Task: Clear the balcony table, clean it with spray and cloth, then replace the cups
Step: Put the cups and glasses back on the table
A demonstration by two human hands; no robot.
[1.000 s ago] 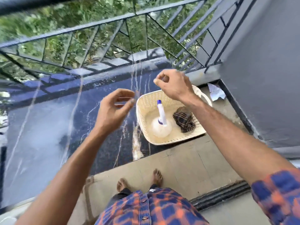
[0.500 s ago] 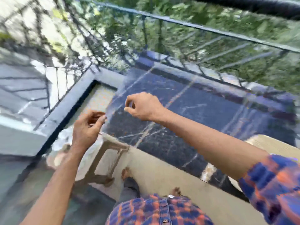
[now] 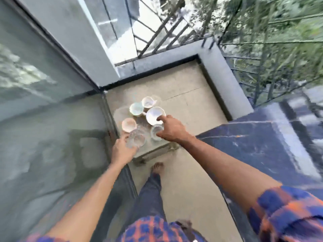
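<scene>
Cups [image 3: 136, 109] bunched on low stool [image 3: 153, 151] in balcony corner, apart from dark table [image 3: 253, 145]: left hand [image 3: 121, 151] curls round clear glass [image 3: 137, 139], right hand [image 3: 172, 130] touches white cup [image 3: 153, 114], grip unclear w/ blur; prob. light, slick, fragile, so hold bodies, not rims.

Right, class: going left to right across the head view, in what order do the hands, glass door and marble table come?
Grey glass sliding door → left hand → right hand → dark blue veined marble table.
</scene>
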